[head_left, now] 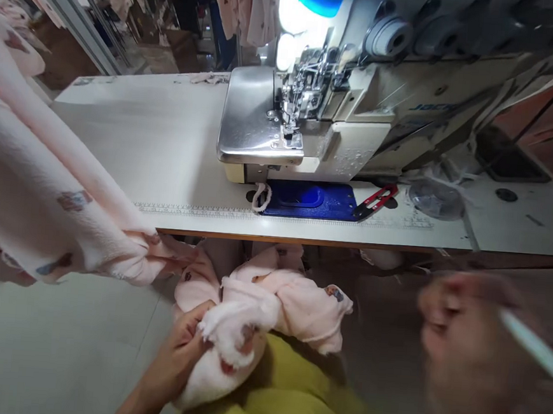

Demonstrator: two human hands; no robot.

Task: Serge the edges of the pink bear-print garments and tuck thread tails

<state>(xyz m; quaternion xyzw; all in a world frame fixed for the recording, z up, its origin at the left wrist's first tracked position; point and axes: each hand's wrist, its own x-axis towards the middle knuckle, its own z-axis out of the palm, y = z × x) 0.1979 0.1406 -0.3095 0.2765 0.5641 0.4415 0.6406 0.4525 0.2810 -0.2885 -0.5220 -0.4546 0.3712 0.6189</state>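
Note:
My left hand [182,346] is closed on the edge of a soft pale pink printed fabric [305,302], which lies bunched over the lap below the table edge. The held part shows a whitish fluffy side and curls round into a loop. My right hand [461,330] is raised at the right, apart from the fabric and blurred by motion. Its fingers are curled in; whatever is in them cannot be made out. A pale, narrow strip shows across the blur near the wrist. In front stands an overlock sewing machine [264,117], its needle area lit.
On the white table [142,139] lie a blue plate [315,200], red-handled thread snips [376,202], a small white loop [261,198] and a clear round container [436,199]. A printed ruler runs along the front edge. More pink fabric [59,171] hangs at the left.

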